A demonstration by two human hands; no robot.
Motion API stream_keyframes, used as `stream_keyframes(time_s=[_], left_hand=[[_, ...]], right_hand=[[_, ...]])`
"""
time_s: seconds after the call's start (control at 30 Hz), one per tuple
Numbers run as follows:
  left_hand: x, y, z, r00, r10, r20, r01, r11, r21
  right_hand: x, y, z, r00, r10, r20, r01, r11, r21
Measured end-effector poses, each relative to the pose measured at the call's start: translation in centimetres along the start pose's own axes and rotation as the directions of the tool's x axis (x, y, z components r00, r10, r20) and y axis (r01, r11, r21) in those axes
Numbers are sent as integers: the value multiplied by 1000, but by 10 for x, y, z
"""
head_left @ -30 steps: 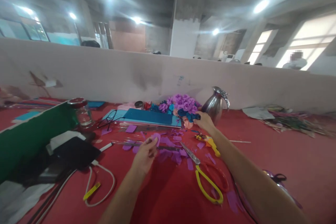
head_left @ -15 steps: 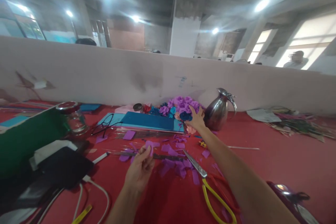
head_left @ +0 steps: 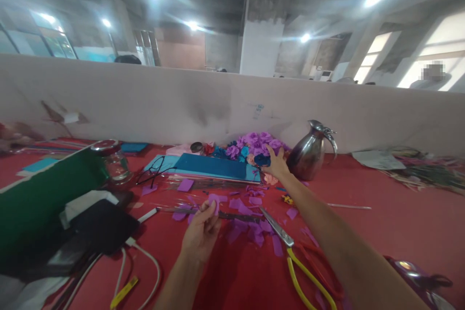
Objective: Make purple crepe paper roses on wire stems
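Note:
My left hand hovers over the red table and pinches a small purple paper piece between thumb and fingers. My right arm stretches forward. My right hand rests with fingers spread on a heap of purple and blue paper flowers at the wall, touching a dark blue flower. Purple paper scraps lie between the hands. Yellow-handled scissors lie under my right forearm.
A steel jug stands right of the flowers. Blue sheets, glasses, a glass jar, a green board, a black pouch and a white cable lie left. Stems and paper lie far right.
My right hand went from gripping a blue flower to lying spread on the flower heap. The view shifted slightly. My left hand keeps its purple piece.

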State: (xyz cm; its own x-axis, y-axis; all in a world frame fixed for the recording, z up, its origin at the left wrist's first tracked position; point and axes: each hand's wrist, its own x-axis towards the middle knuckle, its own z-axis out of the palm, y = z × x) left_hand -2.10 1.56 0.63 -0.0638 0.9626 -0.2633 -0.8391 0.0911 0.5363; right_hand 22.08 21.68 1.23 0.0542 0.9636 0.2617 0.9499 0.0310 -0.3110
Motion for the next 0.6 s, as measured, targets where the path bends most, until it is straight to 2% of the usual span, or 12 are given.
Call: stream_keyframes(time_s=[0.13,0.27,0.43,0.6], left_hand=[[0,-1,0,1000,-16,0,16,1000,7],[1,-4,0,999,-27,-45,27,1000,-7],[3,-6,-1,999,-31,-23,31,1000,1],[5,-6,-3,999,-23,-35,24,999,29]], right_hand=[[11,-1,2,1000,-19,-25,19,1000,-12],[21,2,-8,995,-81,-62,81,997,-2],[18,10,-35,973,-182,-140,185,983,4],[-3,23,-70,939,-251,-235,266,963,37]])
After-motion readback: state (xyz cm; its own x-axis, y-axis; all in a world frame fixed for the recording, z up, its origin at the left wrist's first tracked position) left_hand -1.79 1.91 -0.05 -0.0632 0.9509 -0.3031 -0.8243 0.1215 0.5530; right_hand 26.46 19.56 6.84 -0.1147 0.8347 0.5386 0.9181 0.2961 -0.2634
